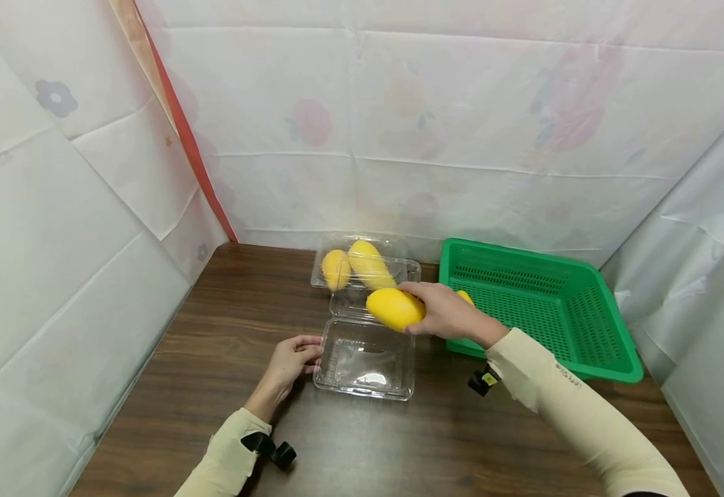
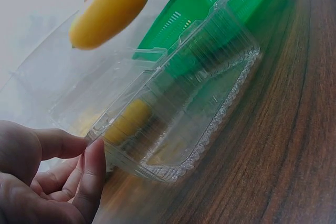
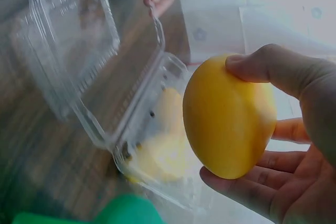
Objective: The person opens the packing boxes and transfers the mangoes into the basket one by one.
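Note:
My right hand (image 1: 448, 312) grips a yellow mango (image 1: 394, 308) above an open clear plastic clamshell box (image 1: 330, 386). In the right wrist view the thumb lies on one side of the mango (image 3: 226, 124) and the fingers on the other. At the box's left side, my left hand (image 1: 290, 362) pinches the rim between thumb and fingers, plain in the left wrist view (image 2: 63, 177). The box half nearest me holds nothing. Its other half lies hinged back, partly hidden by the mango and right hand.
Behind the open box is another clear box (image 1: 317, 276) with two yellow mangoes (image 1: 368, 262) in it. A green plastic basket (image 1: 616, 331) stands to the right, with a bit of yellow fruit (image 1: 464, 297) visible inside. White patterned sheeting (image 1: 430, 138) hangs around the brown wooden table (image 1: 212, 331).

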The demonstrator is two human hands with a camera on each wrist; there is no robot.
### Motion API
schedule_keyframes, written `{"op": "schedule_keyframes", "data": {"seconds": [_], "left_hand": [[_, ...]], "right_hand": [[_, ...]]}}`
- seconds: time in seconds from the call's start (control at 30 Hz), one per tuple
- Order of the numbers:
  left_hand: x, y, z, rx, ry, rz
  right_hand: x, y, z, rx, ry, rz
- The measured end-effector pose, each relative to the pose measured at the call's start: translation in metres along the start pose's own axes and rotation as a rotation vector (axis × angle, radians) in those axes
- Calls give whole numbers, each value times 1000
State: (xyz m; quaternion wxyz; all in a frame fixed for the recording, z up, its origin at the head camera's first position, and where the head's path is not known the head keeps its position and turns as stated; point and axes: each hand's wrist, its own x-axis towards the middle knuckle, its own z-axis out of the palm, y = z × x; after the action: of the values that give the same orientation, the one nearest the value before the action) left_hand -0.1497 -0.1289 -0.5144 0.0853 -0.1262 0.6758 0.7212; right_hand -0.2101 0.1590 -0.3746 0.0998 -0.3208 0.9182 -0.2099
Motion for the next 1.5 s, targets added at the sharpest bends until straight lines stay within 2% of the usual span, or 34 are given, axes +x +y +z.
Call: {"op": "schedule_keyframes", "data": {"seconds": [0.13, 0.33, 0.7, 1.1, 1.33, 1.5], "left_hand": [[-3, 1, -1, 6, 2, -9], [-5, 3, -2, 11, 4, -18], [-1, 1, -3, -3, 9, -11], [-1, -2, -5, 14, 1, -11], [-1, -4, -8, 14, 20, -13], [-1, -1, -6, 6, 1, -3]], "right_hand": [[-2, 8, -11, 29, 7, 37], [-5, 19, -21, 14, 34, 54], [-11, 42, -37, 43, 29, 133], [-21, 86, -43, 81, 45, 197], [-28, 105, -43, 124, 49, 241], [-36, 120, -49, 101, 58, 283]]}}
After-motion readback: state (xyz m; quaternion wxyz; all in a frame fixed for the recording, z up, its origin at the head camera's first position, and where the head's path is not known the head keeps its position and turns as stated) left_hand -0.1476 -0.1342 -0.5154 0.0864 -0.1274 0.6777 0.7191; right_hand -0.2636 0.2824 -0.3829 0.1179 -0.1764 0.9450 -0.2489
